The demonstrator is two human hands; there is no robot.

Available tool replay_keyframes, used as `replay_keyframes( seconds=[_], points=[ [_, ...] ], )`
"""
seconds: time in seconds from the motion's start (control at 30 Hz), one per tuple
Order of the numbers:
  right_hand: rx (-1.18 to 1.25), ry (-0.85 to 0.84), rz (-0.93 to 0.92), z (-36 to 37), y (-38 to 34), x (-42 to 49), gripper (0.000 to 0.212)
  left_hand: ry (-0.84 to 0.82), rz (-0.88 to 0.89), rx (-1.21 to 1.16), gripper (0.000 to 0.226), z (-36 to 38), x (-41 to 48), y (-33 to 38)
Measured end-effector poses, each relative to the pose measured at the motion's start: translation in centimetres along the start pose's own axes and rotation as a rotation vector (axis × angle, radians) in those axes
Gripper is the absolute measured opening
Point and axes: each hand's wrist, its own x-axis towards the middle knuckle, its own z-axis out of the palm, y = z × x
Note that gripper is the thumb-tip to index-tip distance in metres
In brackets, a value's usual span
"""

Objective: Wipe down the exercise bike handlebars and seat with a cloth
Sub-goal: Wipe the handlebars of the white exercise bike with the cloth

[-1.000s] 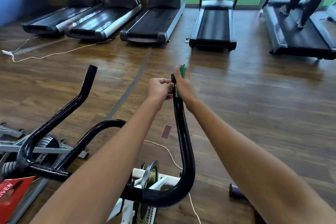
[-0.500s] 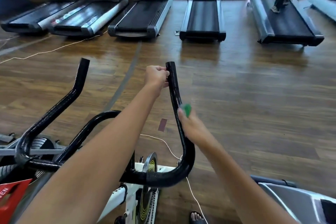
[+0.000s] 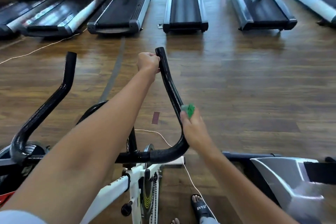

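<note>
Right hand (image 3: 195, 129) slides green cloth (image 3: 189, 110) down black padded handlebar (image 3: 171, 85), pinching it | left hand (image 3: 148, 62) grips tip | we near bend

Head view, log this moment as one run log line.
left hand: grips right handlebar near tip | right hand: presses green cloth on bar mid-length | seat: not visible

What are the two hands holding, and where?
The left hand grips the right handlebar near its tip. The right hand holds a green cloth against the bar's middle.
</note>
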Motion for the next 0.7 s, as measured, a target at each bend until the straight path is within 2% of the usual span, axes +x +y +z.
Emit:
replay_keyframes(
  seconds=[0.13,0.23,0.3,0.37,0.47,0.57,0.63,0.7],
  points=[
    [0.033,-0.025,0.064,0.0,-1.9,3.6,0.053,-0.089,0.091,0.19,0.007,-2.1,-2.2,-0.8],
    [0.052,0.019,0.06,0.3,-1.0,-0.4,0.045,-0.267,0.204,0.547,0.023,-5.8,-6.0,-1.3],
    [0.156,0.044,0.082,1.1,0.7,-3.8,0.036,-0.314,0.245,0.701,0.027,-8.6,-8.9,-2.1],
    [0.29,0.07,0.126,1.8,1.1,-5.3,0.03,-0.219,0.231,0.703,0.028,-10.7,-11.9,-3.8],
    [0.378,0.159,0.182,1.7,0.4,-2.8,0.028,-0.025,0.149,0.677,0.037,-12.1,-15.6,-7.6],
    [0.622,0.297,0.229,1.8,0.2,-1.0,0.032,0.099,0.067,0.668,0.04,-11.7,-18.4,-10.3],
    [0.7,0.455,0.237,3.6,0.6,-2.1,0.041,0.142,0.05,0.714,0.035,-11.3,-18.9,-10.7],
    [0.768,0.542,0.256,6.6,0.8,-4.7,0.045,0.135,0.026,0.775,0.032,-11.2,-18.7,-10.4]
  ],
)
